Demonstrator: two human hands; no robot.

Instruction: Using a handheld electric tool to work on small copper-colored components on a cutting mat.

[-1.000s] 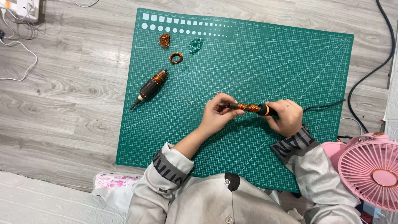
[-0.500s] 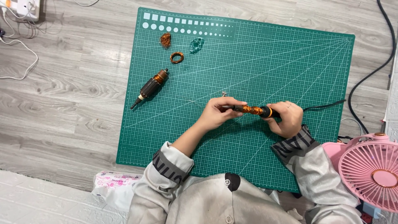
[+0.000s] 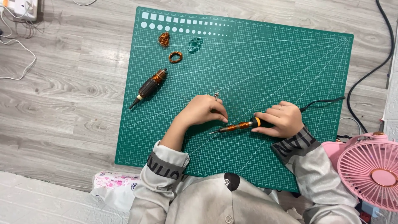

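Observation:
My right hand (image 3: 282, 120) grips the black and orange handle of a soldering iron (image 3: 240, 125). The iron lies nearly flat over the green cutting mat (image 3: 290, 62), its tip pointing left. My left hand (image 3: 203, 110) rests on the mat just above and left of the tip. Its fingers are pinched together, and a small metal piece (image 3: 216, 96) sticks out above them. The iron's black cord (image 3: 323, 101) runs off to the right.
A motor armature with copper windings (image 3: 148, 88) lies at the mat's left side. A copper wire ring (image 3: 175, 57), a copper wire tangle (image 3: 164, 39) and a small teal piece (image 3: 195, 44) lie near the top. At lower right stands a pink fan (image 3: 373, 170), and a power strip (image 3: 20, 6) is at top left.
Both hands have dropped lower on the mat. My left hand has let go of the iron's shaft and moved left of the tip. The iron now lies flatter.

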